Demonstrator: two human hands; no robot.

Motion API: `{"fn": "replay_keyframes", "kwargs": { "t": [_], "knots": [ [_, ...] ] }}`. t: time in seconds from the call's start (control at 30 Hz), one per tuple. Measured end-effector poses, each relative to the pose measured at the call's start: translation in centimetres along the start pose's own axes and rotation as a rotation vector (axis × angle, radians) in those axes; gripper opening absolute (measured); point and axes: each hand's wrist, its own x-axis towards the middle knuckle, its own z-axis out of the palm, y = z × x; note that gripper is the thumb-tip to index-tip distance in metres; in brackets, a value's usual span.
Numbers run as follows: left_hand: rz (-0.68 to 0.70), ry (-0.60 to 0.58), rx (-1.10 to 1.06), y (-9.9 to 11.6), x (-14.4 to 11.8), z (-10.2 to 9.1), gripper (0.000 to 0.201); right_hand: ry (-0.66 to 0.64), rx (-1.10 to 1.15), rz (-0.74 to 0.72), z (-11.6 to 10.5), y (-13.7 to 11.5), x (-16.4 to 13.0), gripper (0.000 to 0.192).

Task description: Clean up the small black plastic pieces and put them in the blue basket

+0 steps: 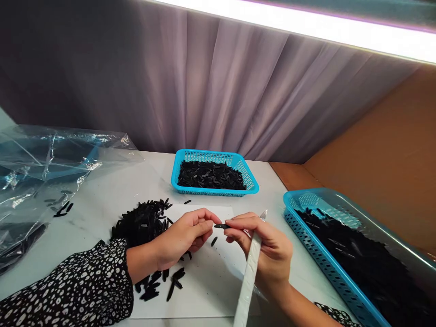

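Observation:
Between my two hands is a small, slim black piece, seemingly pinched at both ends. My left hand is closed, with thumb and fingertips at the piece's left end. The thumb and forefinger of my right hand grip its right end. That same hand also holds a long white-wrapped tool with a pointed, blade-like tip, slanting down toward me. Beneath lies a white board. A heap of black pieces rises behind my left wrist, and several loose ones are scattered below it.
A blue basket of black pieces stands at the back. On the right is a larger blue basket, also holding black pieces, with a clear sheet or cover over part of it. Clear plastic bags spread over the left side. A curtain hangs behind.

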Motion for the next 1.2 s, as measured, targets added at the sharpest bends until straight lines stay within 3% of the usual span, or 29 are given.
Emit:
{"fn": "replay_keyframes", "kwargs": {
  "t": [0.13, 0.3, 0.53, 0.77, 0.97, 1.2],
  "knots": [
    [0.148, -0.02, -0.027, -0.6, 0.0, 0.0, 0.037, 0.0, -0.062, 0.005, 0.2, 1.3, -0.1, 0.008],
    [0.287, 0.05, 0.148, -1.9, 0.5, -0.3, 0.034, -0.018, -0.026, 0.121, 0.7, 2.7, -0.7, 0.005],
    [0.294, 0.015, 0.078, -2.4, 0.6, -0.2, 0.029, -0.021, 0.169, 0.346, 1.4, 2.9, -0.9, 0.005],
    [0.31, 0.002, 0.079, -2.5, 0.6, -0.2, 0.029, -0.021, 0.268, 0.396, 1.3, 2.9, -0.9, 0.005],
    [0.292, 0.035, 0.148, -2.3, 0.6, -0.2, 0.031, -0.018, 0.072, 0.272, 1.2, 3.1, -1.1, 0.007],
    [0.335, 0.164, 0.315, -1.8, 0.6, 0.0, 0.027, -0.074, -0.187, 0.05, 1.0, 2.6, -1.0, 0.01]
  ]
}}
